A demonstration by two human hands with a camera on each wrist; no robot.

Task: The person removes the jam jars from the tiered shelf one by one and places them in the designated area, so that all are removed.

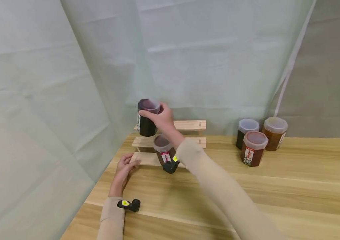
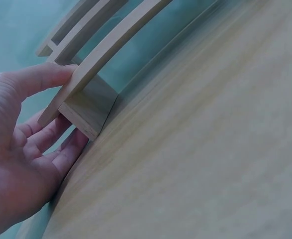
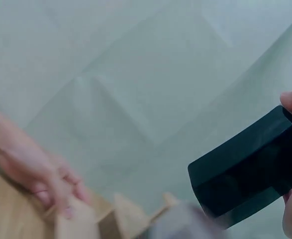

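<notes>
**Draped corner, soft light**

Pale grey-green back sheet [image 1: 194, 63], lightly creased. Left sheet [image 1: 32, 116], similar pale tone, meets it along a slanting line. Far right: darker grey panel [image 1: 332, 66], whitish strip [image 1: 290, 65] at its edge. Tabletop [image 1: 311, 176] yellow-brown, wood-grained, streaked. Light diffuse; shadows faint.

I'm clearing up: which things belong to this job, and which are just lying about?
Job: dark jar, in the right hand; wooden rack, gripped by the left hand; red-labelled jar on the rack.
Idle for now, perhaps waiting: three jars standing at right.
</notes>
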